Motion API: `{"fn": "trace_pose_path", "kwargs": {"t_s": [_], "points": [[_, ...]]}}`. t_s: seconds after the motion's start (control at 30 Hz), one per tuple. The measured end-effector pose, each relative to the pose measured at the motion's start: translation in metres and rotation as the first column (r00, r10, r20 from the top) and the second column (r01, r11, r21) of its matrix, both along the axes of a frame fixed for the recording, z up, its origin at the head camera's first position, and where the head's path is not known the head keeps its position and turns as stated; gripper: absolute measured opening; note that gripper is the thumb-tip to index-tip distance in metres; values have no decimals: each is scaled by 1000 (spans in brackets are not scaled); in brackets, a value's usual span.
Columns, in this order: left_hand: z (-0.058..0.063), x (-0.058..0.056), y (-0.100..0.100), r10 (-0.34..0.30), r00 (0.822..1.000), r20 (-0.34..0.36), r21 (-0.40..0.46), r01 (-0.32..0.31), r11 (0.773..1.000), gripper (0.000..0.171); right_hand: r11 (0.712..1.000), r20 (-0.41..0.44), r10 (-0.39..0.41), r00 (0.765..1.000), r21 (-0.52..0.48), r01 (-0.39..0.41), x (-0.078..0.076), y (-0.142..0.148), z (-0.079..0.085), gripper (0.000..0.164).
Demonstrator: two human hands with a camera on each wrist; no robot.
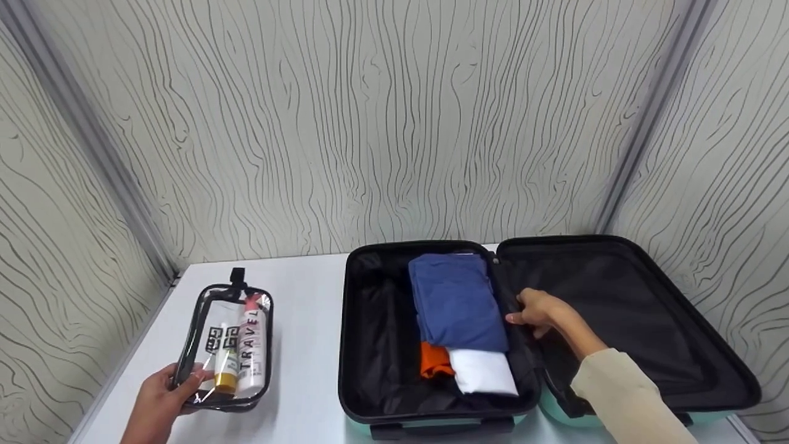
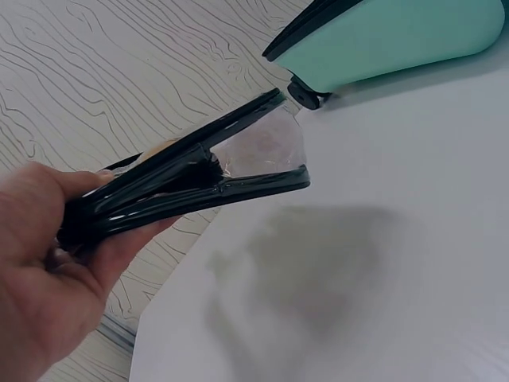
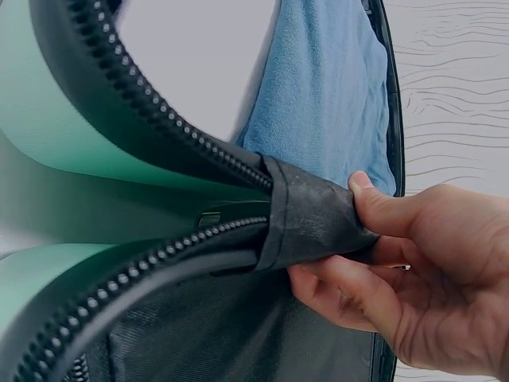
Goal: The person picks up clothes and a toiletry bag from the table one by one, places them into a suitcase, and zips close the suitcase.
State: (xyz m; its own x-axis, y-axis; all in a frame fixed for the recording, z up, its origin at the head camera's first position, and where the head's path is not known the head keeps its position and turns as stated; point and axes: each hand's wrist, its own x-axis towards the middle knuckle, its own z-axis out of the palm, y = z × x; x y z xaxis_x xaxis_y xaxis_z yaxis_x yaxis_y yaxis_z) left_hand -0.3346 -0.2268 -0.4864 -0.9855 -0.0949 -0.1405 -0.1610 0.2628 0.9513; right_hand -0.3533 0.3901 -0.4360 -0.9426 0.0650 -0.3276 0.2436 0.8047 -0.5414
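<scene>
My left hand (image 1: 165, 393) grips the lower left corner of a clear toiletry bag (image 1: 212, 308) with black edging. The bag hangs over the white table, its shadow below it in the left wrist view. Inside show a white bottle (image 1: 250, 354) marked TRAVEL and a tube (image 1: 226, 373) with a yellow end. On the right, my right hand (image 1: 543, 311) pinches the black fabric hinge strip (image 3: 314, 215) joining the two halves of an open suitcase (image 1: 376, 314). A folded blue garment (image 1: 459, 302) lies in its left half, with white cloth (image 1: 484, 372) and orange cloth (image 1: 435, 359) nearer me.
The suitcase's lid half (image 1: 598, 308), black-lined with a mint-green shell, lies open to the right. Its zipper teeth (image 3: 143, 270) run along both rims. Patterned wall panels (image 1: 370, 123) enclose the white table (image 1: 308, 308) at the back and sides.
</scene>
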Motion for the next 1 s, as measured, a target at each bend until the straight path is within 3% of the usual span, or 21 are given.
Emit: {"fn": "trace_pose_path", "kwargs": {"t_s": [0.67, 1.0], "points": [[21, 6, 48, -1, 1000, -22, 90, 3, 996, 28, 1000, 9, 9, 1000, 28, -10, -1, 2, 0, 58], [31, 12, 76, -38, 998, -52, 113, 44, 993, 25, 1000, 9, 8, 1000, 8, -8, -2, 0, 1, 54]]}}
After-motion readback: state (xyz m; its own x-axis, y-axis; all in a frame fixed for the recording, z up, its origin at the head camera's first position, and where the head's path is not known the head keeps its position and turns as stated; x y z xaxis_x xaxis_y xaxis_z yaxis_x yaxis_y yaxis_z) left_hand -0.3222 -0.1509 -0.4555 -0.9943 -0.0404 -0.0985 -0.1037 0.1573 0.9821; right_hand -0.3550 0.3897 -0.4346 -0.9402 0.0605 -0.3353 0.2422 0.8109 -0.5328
